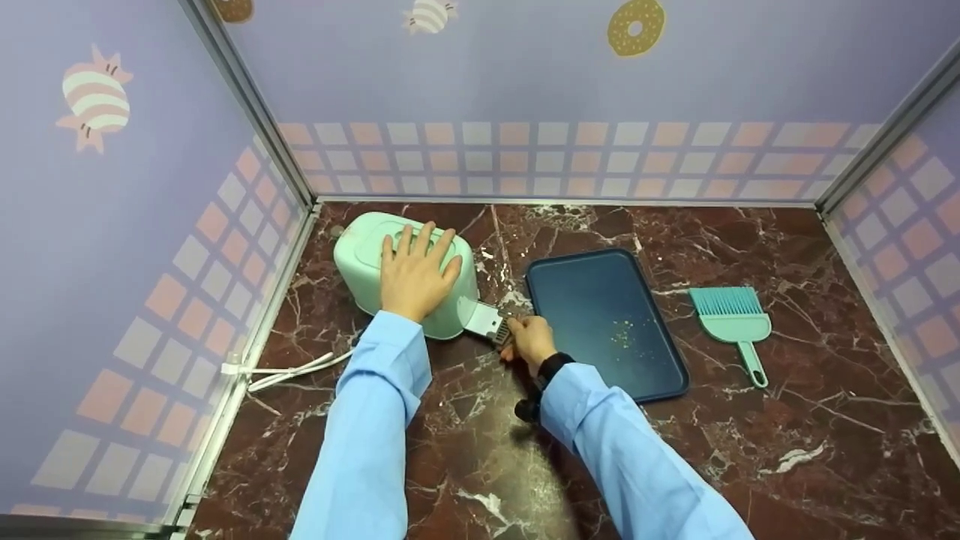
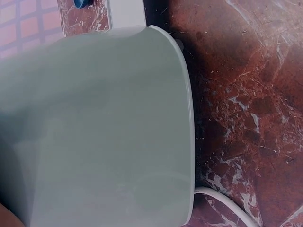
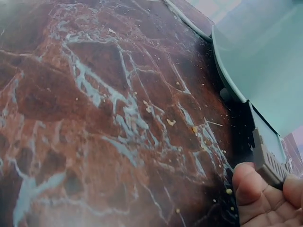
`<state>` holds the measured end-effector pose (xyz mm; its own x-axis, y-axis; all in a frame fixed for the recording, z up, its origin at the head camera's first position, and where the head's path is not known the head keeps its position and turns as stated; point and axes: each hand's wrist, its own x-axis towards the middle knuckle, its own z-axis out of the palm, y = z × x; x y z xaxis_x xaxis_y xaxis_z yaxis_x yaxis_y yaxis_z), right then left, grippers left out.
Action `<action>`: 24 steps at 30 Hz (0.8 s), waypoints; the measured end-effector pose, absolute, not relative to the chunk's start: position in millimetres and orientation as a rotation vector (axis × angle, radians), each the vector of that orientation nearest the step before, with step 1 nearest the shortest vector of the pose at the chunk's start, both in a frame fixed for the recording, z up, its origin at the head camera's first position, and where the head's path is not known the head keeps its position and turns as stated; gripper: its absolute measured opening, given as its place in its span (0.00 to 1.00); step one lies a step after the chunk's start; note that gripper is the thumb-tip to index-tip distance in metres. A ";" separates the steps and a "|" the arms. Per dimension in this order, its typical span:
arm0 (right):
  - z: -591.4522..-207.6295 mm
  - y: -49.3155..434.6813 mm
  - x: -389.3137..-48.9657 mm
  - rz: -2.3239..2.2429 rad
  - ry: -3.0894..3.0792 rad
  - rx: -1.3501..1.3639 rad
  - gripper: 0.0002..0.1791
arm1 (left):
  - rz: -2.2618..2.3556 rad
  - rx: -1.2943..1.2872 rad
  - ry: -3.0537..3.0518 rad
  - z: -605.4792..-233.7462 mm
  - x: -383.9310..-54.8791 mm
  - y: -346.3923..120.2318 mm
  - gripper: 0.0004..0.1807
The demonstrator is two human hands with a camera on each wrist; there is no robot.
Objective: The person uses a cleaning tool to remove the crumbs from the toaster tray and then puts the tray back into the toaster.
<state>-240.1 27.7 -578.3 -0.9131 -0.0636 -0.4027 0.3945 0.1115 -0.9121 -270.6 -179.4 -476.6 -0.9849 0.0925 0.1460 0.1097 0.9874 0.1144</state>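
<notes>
A mint-green toaster [image 1: 360, 259] stands at the left of the marble-patterned surface. My left hand [image 1: 416, 279] rests on its top with the fingers spread. From the toaster's near right end, low down, a white crumb tray [image 1: 481, 318] sticks partly out; the rest of it is hidden inside. My right hand [image 1: 534, 341] pinches the tray's ridged grey end [image 3: 271, 163] between thumb and fingers. In the left wrist view the toaster's side [image 2: 118, 123] fills much of the picture, with the white tray [image 2: 126, 13] beyond it.
A dark blue tray [image 1: 592, 300] with yellowish crumbs [image 1: 622, 334] lies right of the right hand. Farther right lies a teal brush [image 1: 731, 319]. Crumbs [image 3: 170, 122] dot the surface. A white cord [image 1: 300, 367] runs toward the left wall; walls stand on three sides.
</notes>
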 end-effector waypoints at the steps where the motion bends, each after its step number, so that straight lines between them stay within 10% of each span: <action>1: -579.1 26.4 -240.5 -1.877 2.038 0.313 0.15 | -0.187 -0.157 -2.990 -476.4 -270.7 -179.2 0.33; 24: -582.1 -7.2 -245.0 -1.804 1.995 0.277 0.17 | -0.186 -0.151 -2.940 -480.1 -270.7 -179.5 0.32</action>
<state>-245.0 -7.2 -582.1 -0.8858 -0.1387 -0.4428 0.4267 0.1316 -0.8948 -270.7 -179.5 -480.1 -0.9765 0.0893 0.1964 0.1134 0.9869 0.1150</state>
